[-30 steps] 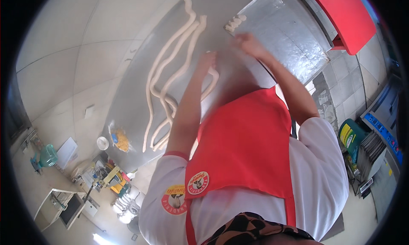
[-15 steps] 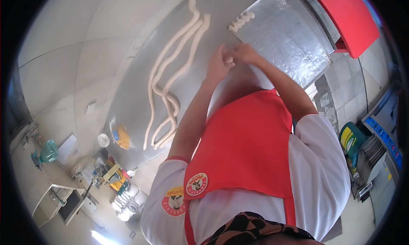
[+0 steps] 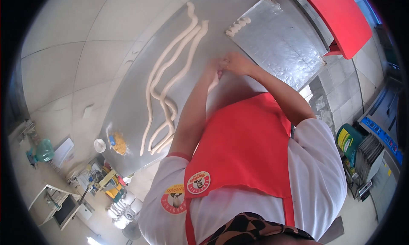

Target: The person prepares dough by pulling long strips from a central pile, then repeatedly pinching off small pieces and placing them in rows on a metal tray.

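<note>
My left hand (image 3: pixel 214 68) is closed, blurred by motion, above the metal table, with a pale dough rope (image 3: pixel 213 84) running down from it beside my forearm. Against its fingertips, my right hand (image 3: pixel 237 64) is closed too; whatever its fingers pinch is hidden between the hands. Several long dough ropes (image 3: pixel 189 68) lie on the table to the left, some crossing or looped at their near ends. Beyond my hands, a short row of small dough pieces (image 3: pixel 237 27) sits along the left corner of a shiny metal baking tray (image 3: pixel 285 40).
The steel table (image 3: pixel 128 104) carries a mound of yellow-brown crumbs (image 3: pixel 120 145) with a blue item, by a small white cup (image 3: pixel 99 145). At the far right stands a red table or stool (image 3: pixel 341 19). A rack of dark trays (image 3: pixel 370 153) is at right.
Both hands have drawn slightly nearer to my body, still together. The pale dough seen between them is now mostly covered, and a strand shows below my left hand. The view has shifted a little.
</note>
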`<state>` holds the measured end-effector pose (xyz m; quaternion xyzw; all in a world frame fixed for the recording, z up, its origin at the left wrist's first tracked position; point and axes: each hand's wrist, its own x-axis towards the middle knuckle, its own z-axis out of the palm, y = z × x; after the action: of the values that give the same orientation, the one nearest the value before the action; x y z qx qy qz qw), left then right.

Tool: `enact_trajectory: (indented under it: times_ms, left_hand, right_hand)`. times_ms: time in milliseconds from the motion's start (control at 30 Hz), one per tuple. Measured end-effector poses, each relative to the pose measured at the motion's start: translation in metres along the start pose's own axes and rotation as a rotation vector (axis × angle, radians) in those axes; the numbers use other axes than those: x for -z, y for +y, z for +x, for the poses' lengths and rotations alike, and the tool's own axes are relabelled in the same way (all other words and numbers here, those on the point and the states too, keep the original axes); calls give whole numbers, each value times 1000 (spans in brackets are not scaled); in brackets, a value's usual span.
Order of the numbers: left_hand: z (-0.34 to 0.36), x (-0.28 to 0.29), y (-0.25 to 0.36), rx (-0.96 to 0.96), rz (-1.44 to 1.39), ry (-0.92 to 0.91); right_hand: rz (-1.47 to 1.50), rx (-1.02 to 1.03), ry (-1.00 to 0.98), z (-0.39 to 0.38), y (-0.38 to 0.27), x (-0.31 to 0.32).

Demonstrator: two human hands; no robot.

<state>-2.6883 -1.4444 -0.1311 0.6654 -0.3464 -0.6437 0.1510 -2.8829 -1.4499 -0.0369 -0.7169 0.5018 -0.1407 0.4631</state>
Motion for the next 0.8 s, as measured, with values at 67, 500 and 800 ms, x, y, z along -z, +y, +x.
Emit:
enact_trajectory:
  times_ms: [67,500,800]
  left_hand:
    - [0,35,-13,75,-294,15]
    - [-36,18,-7,-638,723,410]
    - [-50,-23,10,-585,584,175]
  right_hand:
    - [154,-41,87,9,15,19]
    - [314,-210,699,80,92,46]
    - [-64,-92,159,18,27,-47]
